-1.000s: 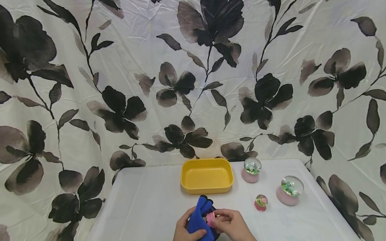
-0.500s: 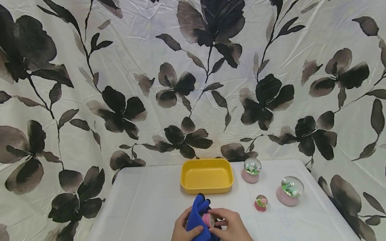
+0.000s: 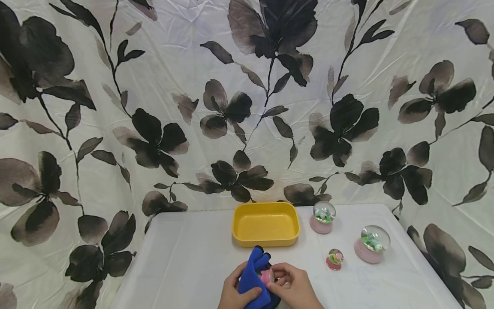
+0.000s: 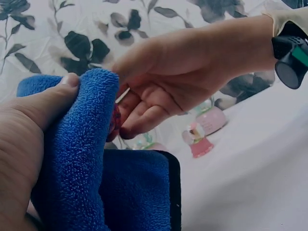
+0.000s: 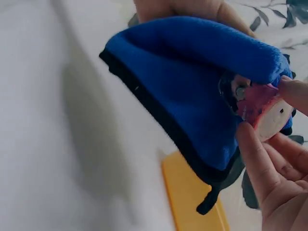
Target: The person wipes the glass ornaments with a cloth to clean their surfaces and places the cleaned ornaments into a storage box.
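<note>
My left hand (image 3: 233,292) grips a folded blue towel (image 3: 251,285) with black edging, its thumb lying on the fleecy cloth in the left wrist view. Inside the fold sits a small snow globe (image 5: 260,103) with a pink base, tipped on its side. The fingertips of my right hand (image 3: 296,284) pinch this base, and its pale round underside faces out toward the right hand. Part of the clear dome shows against the towel in the right wrist view; cloth hides the rest.
A yellow tray (image 3: 266,242) stands at the table's back, beyond the towel. To its right are three more pink-based snow globes: a medium one (image 3: 322,218) at the back, a large one (image 3: 372,244) farther right, and a tiny one (image 3: 334,259) nearer the hands.
The pink base has turned between my right fingers, which have shifted their hold on it. The towel has moved slightly up and left, still gripped by my left hand.
</note>
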Demonstrator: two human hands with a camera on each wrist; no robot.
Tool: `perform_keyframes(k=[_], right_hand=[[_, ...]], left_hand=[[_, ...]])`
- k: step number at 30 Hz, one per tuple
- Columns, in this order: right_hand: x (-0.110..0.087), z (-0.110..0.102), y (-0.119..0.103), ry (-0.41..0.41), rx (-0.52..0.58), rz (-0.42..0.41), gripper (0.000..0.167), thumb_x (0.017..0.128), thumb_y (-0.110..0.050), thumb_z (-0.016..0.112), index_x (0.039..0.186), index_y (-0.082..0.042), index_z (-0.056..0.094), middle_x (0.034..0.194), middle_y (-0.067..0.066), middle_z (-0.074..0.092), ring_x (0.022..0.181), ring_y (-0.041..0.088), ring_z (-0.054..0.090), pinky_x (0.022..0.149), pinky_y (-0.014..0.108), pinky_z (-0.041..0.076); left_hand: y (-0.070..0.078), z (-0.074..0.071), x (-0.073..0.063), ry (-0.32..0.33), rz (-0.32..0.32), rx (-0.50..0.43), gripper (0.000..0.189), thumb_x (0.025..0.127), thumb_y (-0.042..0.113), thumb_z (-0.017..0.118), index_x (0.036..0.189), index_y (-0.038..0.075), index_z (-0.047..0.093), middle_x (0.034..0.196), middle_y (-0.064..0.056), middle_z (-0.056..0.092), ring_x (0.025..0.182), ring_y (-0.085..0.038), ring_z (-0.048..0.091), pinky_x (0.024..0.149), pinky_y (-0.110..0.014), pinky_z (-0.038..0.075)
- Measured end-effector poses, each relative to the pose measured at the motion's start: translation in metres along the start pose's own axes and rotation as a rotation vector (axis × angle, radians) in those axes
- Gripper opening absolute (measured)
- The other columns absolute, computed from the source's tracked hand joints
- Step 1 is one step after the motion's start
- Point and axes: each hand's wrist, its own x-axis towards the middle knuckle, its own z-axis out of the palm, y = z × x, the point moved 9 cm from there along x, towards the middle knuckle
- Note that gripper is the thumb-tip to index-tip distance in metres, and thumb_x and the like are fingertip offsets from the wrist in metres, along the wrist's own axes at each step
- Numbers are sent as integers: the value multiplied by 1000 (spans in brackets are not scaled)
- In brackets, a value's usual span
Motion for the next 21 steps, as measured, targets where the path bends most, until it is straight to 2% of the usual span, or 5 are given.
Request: perform_keyframes(k=[5,10,16,19,21], right_hand=[[1,2,12,-35,118,122,34,88,-23,73,107,3,64,82,6,68,69,17,65,60,28,56],[-2,3,14,-54,190,189,28,91,-26,69,97,2,64,69,4,66,59,13,65,55,28,55],[-5,5,12,-76,197,169,27,90,-22,69,102,3,65,74,5,67,67,15,66,61,31,57],[-5,4,11,-91,170,147,29,88,-19,72,107,2,65,82,6,69,74,17,66,66,31,56],[-5,3,11,-100,139,136,32,85,-18,75,109,2,65,86,7,69,76,18,65,66,29,55]], left_hand=[[5,5,-2,-41,0,42,61,79,16,81,134,9,56,123,-14,61,101,-26,64,82,-34,54],[10,10,-7,-65,66,126,57,78,13,82,130,18,59,124,-7,62,105,-25,62,85,-31,51],[8,9,-13,-46,111,135,60,76,12,83,130,19,60,124,-6,61,105,-24,61,85,-32,51],[4,8,-15,-42,86,112,61,75,13,84,130,16,60,124,-8,61,104,-25,63,83,-32,53],[0,8,-17,-37,46,75,62,74,13,85,131,12,59,124,-11,61,103,-26,63,82,-33,54]])
